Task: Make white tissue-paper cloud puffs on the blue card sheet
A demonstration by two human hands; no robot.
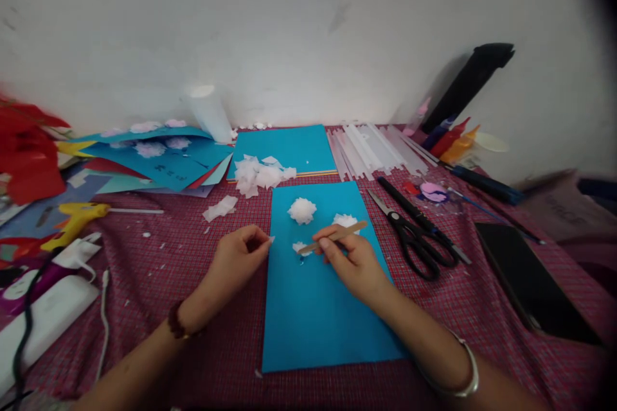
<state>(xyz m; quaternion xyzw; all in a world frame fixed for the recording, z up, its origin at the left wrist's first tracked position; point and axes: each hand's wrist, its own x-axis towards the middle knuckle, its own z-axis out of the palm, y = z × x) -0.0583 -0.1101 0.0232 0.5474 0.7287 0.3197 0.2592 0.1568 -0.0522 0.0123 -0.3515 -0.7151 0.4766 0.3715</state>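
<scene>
A blue sheet of paper (308, 314) lies flat before me, with two round white tissue puffs (302, 210) on its upper half. Below them sits a smaller white tissue cluster (299, 246), beside a small wet-looking spot. My right hand (354, 263) grips a wooden craft stick (351, 229), its lower tip at the small cluster; whether it presses on it I cannot tell. At the sheet's left edge, my left hand (243, 253) pinches a tiny piece of white tissue paper (272, 239) between thumb and forefinger. The right-hand puff is partly hidden behind the stick and fingers.
Loose tissue squares (258, 174) lie on a stack of blue sheets (289, 144) at the back. Scissors (414, 237), a black-handled cutter (405, 199) and a phone (535, 282) are on the right. A yellow glue gun (80, 215) and a white power strip (53, 321) lie left.
</scene>
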